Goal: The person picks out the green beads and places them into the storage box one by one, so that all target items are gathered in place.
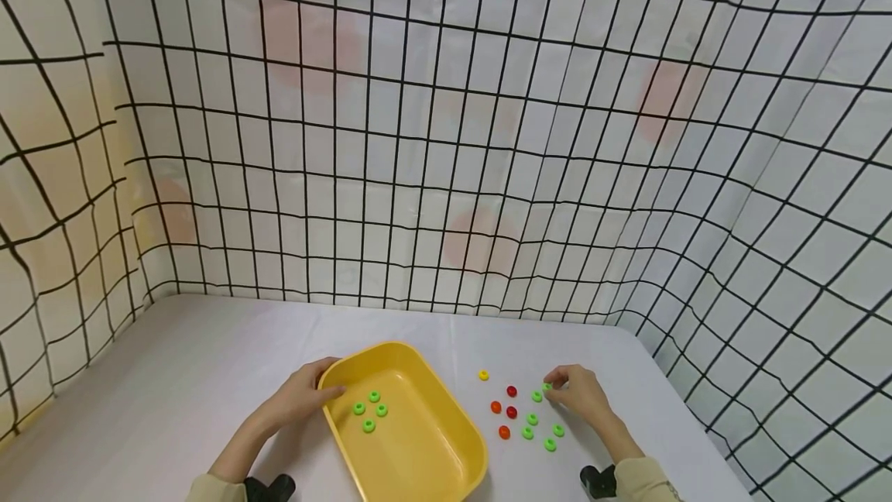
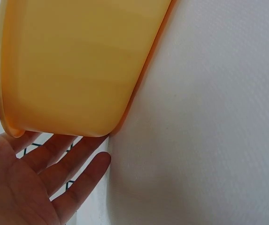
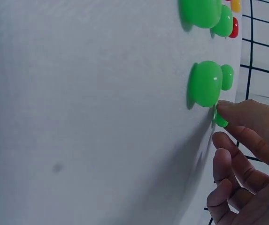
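Note:
My left hand (image 1: 301,392) grips the far left corner of a yellow plastic tray (image 1: 433,397), thumb over the rim. In the left wrist view its fingers spread along the outside of the tray wall (image 2: 78,70). Several green ring-shaped beads (image 1: 368,425) lie inside the tray, toward its left side. To the tray's right, my right hand (image 1: 581,393) pinches a green bead (image 3: 222,120) between thumb and forefinger, low over the table; the fingers partly hide it. Another green bead (image 3: 206,84) lies just beside the fingertips.
Several loose green beads (image 1: 550,445) lie between the tray and my right hand. With them are two red beads (image 1: 512,412), two orange beads (image 1: 505,432) and a yellow bead (image 1: 484,375). Black netting (image 1: 432,177) over white sheeting encloses the white table (image 1: 230,347) at the back and sides.

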Available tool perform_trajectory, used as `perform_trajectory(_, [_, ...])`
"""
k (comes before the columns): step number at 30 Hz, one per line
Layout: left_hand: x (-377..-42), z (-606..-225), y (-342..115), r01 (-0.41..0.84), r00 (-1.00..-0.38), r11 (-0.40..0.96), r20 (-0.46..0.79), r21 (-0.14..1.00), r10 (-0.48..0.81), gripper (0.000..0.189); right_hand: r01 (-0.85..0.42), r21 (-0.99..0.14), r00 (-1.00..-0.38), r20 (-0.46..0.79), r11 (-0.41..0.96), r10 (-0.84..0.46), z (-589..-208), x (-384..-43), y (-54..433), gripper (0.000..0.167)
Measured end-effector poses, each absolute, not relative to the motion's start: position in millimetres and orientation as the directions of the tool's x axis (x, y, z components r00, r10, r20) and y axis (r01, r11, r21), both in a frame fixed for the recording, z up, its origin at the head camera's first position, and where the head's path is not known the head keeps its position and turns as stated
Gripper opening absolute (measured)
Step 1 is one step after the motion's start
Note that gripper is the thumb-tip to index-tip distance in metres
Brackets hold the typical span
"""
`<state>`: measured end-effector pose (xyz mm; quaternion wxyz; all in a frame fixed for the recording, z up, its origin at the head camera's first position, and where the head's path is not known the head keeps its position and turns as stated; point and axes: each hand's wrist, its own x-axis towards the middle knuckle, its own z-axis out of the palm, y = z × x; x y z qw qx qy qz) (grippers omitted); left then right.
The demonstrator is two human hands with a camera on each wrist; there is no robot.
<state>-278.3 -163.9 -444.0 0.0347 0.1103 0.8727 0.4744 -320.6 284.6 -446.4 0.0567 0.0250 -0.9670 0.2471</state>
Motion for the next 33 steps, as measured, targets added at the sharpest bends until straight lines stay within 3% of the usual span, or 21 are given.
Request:
perform_trajectory(14, [-278, -443, -164, 0.154, -0.974, 0.534, 0.036, 0.831, 0.225, 0.044, -0.122, -0.475, -0.987, 0.152, 0.871, -0.055, -429, -330, 258, 0.014])
perform_trajectory(33, [-279, -442, -161, 0.109, -0.983, 0.543, 0.008, 0.832, 0.186, 0.044, -0.381, -0.526, -0.924, 0.240, 0.760, -0.297, -383, -327, 166, 0.010])
